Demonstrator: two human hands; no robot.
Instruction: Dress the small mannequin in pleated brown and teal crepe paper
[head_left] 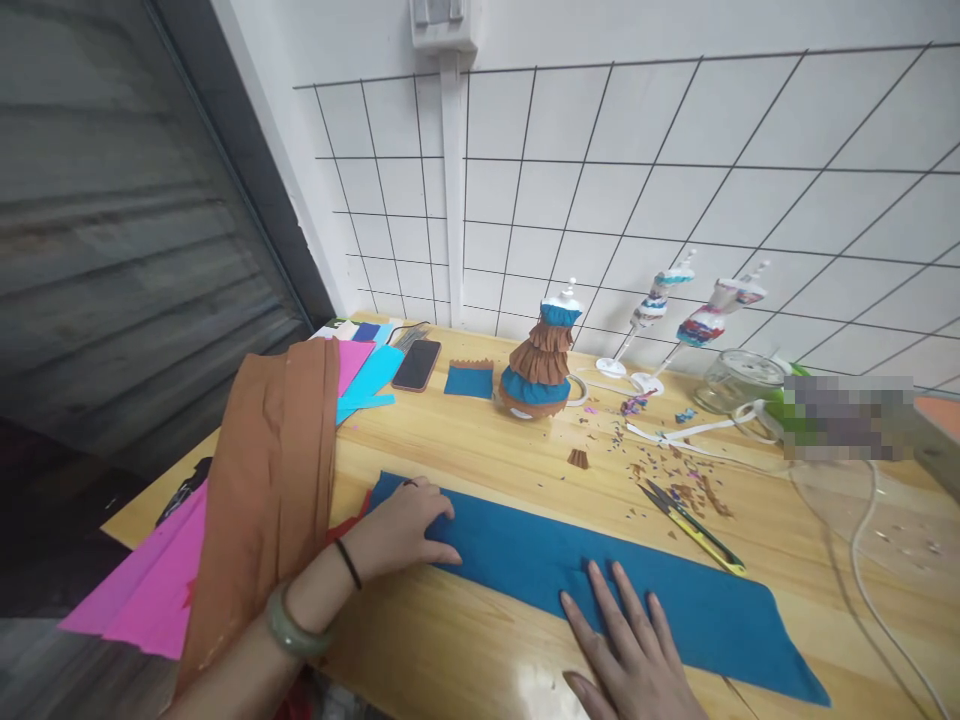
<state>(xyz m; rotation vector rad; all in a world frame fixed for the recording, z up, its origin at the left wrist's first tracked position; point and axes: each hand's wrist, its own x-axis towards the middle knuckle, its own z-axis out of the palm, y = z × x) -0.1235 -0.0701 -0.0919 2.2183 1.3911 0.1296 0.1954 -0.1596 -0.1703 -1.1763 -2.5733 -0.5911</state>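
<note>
A long blue strip that looks like crepe paper (525, 545) lies flat across the table in front of me. My left hand (409, 520) rests on its left end, thumb apart from the bent fingers, with nothing gripped. Fingers spread, my right hand (630, 640) lies on the strip's near edge towards the right. Beyond the strip stands a small dress form (544, 350) in a tiered brown and blue ruffled dress. A small blue piece with a brown ruffled edge (469, 379) lies left of it.
Brown sheets (277, 450) and pink sheets (154, 580) hang over the table's left edge. A phone (417, 365) lies behind. Yellow-handled scissors (697, 530) lie among scraps on the right. Two more dress forms (652, 300) and a clear jar (739, 380) stand near the wall grid.
</note>
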